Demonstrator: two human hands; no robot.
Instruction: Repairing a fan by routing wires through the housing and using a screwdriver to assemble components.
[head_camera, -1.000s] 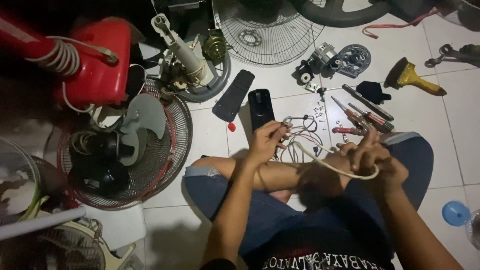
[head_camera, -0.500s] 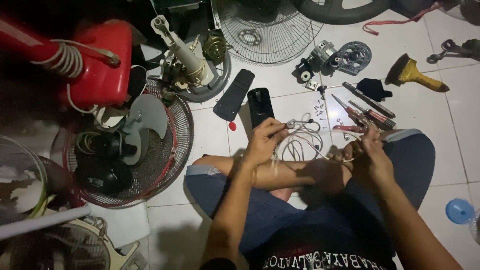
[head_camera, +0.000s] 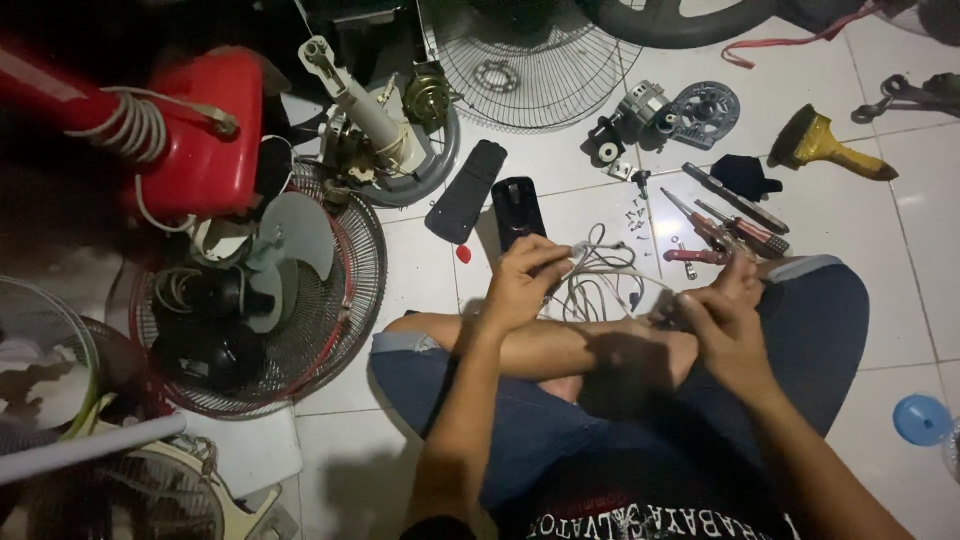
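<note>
Cord (head_camera: 600, 285), white and tangled, lies on the floor (head_camera: 930, 260) just past my crossed legs, and both my hands are on it. My left hand (head_camera: 520, 285) is curled shut around a bunch of its loops at the left side of the tangle. My right hand (head_camera: 725, 320) is clenched at the right end of the cord; what sits inside the fist I cannot tell. Just beyond the right hand lie screwdrivers (head_camera: 725, 232), with loose screws (head_camera: 634, 213) left of them. A black cover (head_camera: 518, 212) rests past my left hand. Far left, a fan guard (head_camera: 335, 320) lies open like a bowl, holding a grey blade (head_camera: 290, 240) and a dark motor (head_camera: 205, 345).
</note>
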